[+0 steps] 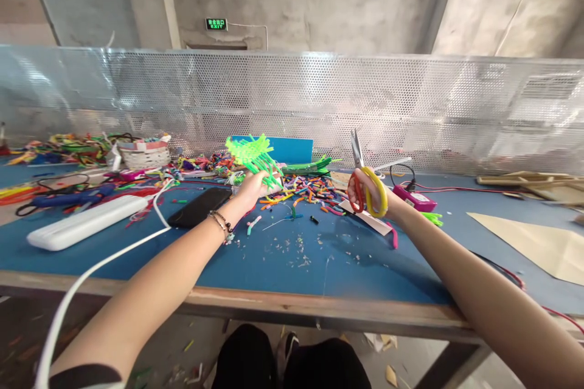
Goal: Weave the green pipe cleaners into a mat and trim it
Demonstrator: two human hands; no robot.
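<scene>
The bright green bundle of fuzzy pipe-cleaner stems (253, 157) is up off the blue counter (283, 261), gripped tight in the left hand (255, 185). To the bundle's right, the right hand (371, 191) is closed through the red-and-yellow-handled scissors (362, 179), blades up. One careless swing could nick the left fingers, or stems may slip into the multicoloured offcut pile (310, 188) just beneath.

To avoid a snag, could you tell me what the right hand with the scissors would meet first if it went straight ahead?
Probably the perforated metal screen: the right hand points the scissors up and away, though depth is unclear.
</scene>
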